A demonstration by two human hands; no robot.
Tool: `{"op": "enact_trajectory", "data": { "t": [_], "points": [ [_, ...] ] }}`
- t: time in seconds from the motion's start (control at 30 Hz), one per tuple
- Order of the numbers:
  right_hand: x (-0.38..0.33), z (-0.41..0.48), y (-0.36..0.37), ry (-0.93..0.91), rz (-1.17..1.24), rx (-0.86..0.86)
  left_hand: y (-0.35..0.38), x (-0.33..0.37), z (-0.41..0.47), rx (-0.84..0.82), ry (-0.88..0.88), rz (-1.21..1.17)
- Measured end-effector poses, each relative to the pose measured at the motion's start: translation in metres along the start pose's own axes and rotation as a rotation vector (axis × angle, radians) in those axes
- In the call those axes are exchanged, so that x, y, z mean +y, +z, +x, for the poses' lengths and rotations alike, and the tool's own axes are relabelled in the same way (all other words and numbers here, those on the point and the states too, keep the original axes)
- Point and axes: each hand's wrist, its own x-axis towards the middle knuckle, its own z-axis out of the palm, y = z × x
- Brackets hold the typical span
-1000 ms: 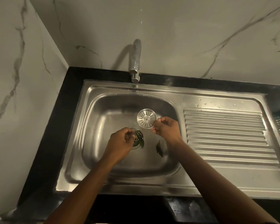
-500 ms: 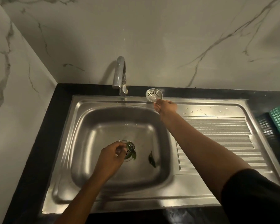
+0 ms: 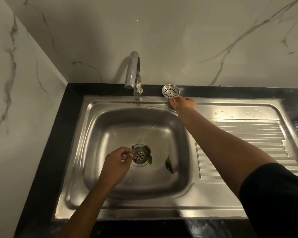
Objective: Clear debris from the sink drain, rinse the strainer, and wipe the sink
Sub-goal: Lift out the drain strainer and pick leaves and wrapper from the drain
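Head view: strainer (image 3: 170, 91) on rear counter (image 3: 230, 92), rim at fingertips (image 3: 172, 100) of R grip (image 3: 184, 103)

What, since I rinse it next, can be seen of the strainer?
The strainer is a small round disc of shiny metal with a raised rim and slots fanning out from its centre. It is over the black counter behind the sink, right of the tap, slotted face toward the camera. The right hand pinches its near rim with the fingertips; whether it rests on the counter cannot be told.
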Motion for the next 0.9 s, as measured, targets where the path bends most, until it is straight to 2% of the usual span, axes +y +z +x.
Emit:
{"op": "enact_trajectory", "data": {
  "t": [0.17,0.23,0.37,0.5,0.73,0.9],
  "points": [
    [0.011,-0.018,-0.018,-0.111,-0.168,-0.085,0.006,-0.004,0.012,-0.023,-0.014,0.048],
    [0.025,-0.032,-0.030,-0.141,-0.284,-0.183,0.008,-0.005,0.016,-0.033,-0.020,0.053],
    [0.068,-0.057,-0.059,-0.265,-0.946,-0.357,0.013,-0.006,0.023,-0.067,-0.040,0.064],
    [0.105,-0.064,-0.077,-0.203,-1.330,-0.454,0.017,-0.009,0.029,-0.088,-0.059,0.076],
    [0.150,-0.062,-0.101,-0.158,-1.790,-0.518,0.024,-0.021,0.038,-0.153,-0.055,0.162],
    [0.172,-0.061,-0.108,-0.163,-1.934,-0.563,0.033,-0.030,0.046,-0.245,-0.076,0.234]
  ]
}}
